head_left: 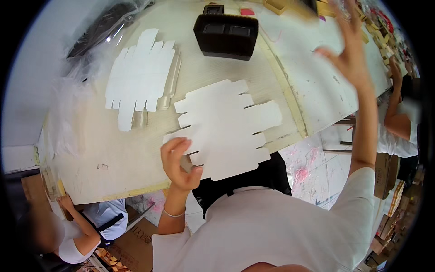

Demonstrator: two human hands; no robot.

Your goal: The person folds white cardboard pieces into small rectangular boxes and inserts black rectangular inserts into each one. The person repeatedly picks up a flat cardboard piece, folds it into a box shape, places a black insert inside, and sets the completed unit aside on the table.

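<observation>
A flat white die-cut carton blank (226, 129) with slotted flaps lies on the table in front of me, its near edge reaching the table's edge. At its lower left corner is my left hand (179, 165), fingers bent and thumb apart, with no grip on the blank that I can see. My right hand (351, 59) is lifted at the far right, fingers stretched and apart, blurred at the tips, with nothing seen in it. Farther left lies a stack of similar white blanks (140, 72). Beyond the blank stands a black box (226, 37) with an open-looking top.
Crumpled clear plastic (74, 109) covers the table's left side. Yellow tape strips (287, 90) run across the pale table (113, 163). Small yellow boxes (376, 34) crowd the far right. One person (77, 226) sits at lower left, another (401, 113) works at right.
</observation>
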